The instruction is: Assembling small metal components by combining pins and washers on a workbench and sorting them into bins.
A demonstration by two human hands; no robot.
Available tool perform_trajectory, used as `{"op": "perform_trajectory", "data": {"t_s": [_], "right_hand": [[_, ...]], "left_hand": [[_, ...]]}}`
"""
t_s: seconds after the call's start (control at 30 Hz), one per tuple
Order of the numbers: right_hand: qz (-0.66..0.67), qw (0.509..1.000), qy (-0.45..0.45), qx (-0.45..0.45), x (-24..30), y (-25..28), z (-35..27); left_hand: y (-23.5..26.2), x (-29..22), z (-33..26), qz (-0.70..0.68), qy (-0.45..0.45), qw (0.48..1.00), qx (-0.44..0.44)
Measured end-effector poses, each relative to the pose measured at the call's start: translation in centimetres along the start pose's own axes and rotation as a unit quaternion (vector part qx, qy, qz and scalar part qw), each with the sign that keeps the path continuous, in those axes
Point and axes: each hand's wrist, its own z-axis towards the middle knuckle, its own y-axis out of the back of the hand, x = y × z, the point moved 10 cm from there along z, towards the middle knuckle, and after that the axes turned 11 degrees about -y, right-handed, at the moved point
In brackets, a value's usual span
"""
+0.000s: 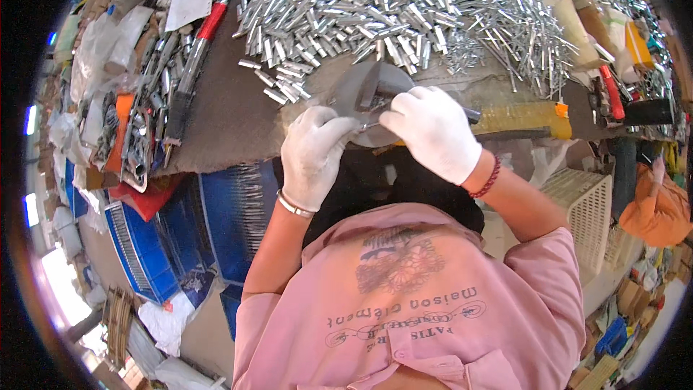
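- Left hand [312, 153], white-gloved, forearm rising from the lower edge, wrist bent; fingers curled narrowly against the edge of a grey metal fixture [364, 94] at the bench's near edge.
- Right hand [433, 130], also gloved, arched over the fixture; fingers pinched on a thin metal piece, barely visible.
- Heap of small silver metal tubes [361, 7] lies just beyond the fixture.
- Blue trays [216, 224] sit below the bench, left.

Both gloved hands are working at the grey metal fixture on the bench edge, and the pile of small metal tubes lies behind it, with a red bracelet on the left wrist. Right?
Nearly. The head view shows the red bracelet on the right wrist; the left wrist wears a silver bangle. Otherwise correct: left hand and right hand, both in white gloves, are at the grey fixture, with the tubes piled behind it.
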Motion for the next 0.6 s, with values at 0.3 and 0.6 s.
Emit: {"op": "perform_trajectory", "data": {"t_s": [0.3, 0.6], "right_hand": [[-0.048, 0.969, -0.204, -0.132, -11.1, 5.8, -1.9], [-0.082, 0.988, -0.114, -0.066, -11.5, 4.0, -0.6]], "left_hand": [[0.3, -0.6, -0.1, 0.026, -0.022, 0.999, -0.006], [0.7, -1.5, 0.6, 0.055, -0.041, 0.998, -0.007]]}}
